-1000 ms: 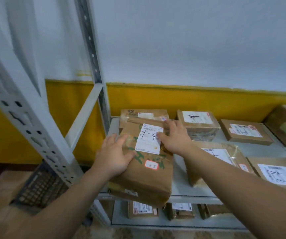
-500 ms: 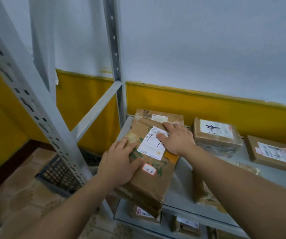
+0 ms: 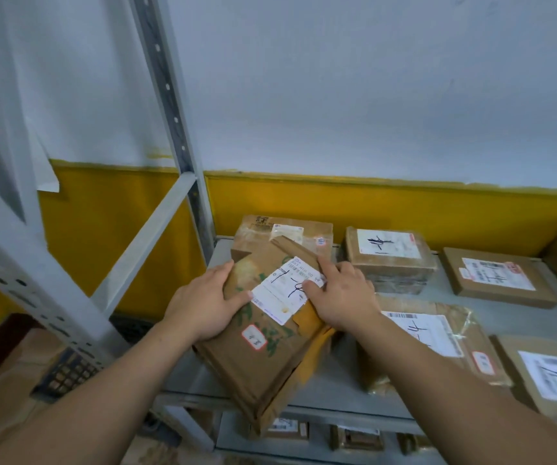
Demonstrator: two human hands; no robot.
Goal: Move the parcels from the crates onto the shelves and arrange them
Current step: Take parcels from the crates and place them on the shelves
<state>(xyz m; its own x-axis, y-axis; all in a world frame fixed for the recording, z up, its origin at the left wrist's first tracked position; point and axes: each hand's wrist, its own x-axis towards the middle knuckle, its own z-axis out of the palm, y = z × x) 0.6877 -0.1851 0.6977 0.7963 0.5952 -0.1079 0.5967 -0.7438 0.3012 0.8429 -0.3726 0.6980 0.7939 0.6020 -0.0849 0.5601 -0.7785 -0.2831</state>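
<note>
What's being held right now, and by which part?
Left hand grips the left edge of the brown parcel; right hand presses its top by the label.

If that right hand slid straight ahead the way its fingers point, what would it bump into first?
Probably the taped cardboard box at the back-left corner of the shelf. The right hand lies on the brown paper parcel, fingers aimed that way; depth is unclear.
</note>
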